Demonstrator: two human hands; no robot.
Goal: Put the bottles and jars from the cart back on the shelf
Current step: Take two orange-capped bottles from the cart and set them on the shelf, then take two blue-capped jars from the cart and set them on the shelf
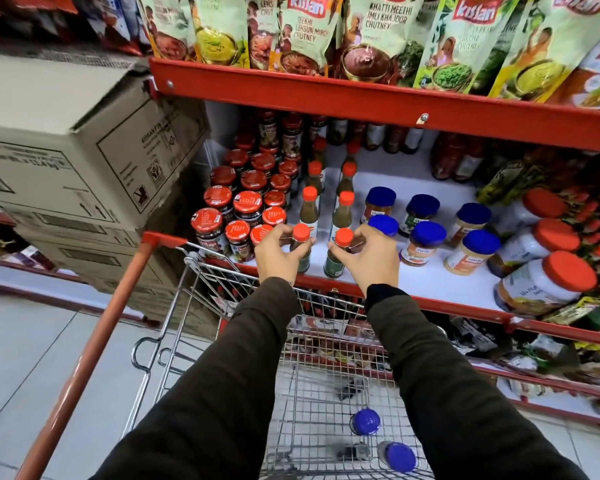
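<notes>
My left hand (278,252) grips a small green sauce bottle with an orange cap (301,233) standing at the front of the white shelf (426,278). Beside it, my right hand (369,261) grips a second green bottle with an orange cap (343,237), also on the shelf's front edge. More of the same bottles (309,206) line up behind them in two rows. Down in the wire cart (312,386), two blue-capped jars (366,421) lie on the bottom.
Red-lidded dark jars (246,206) crowd the shelf left of my hands; blue-lidded jars (426,237) and large orange-lidded jars (555,237) stand to the right. A red shelf lip (361,98) with chutney pouches hangs overhead. Cardboard boxes (66,140) are stacked left, beside the cart's orange handle (94,344).
</notes>
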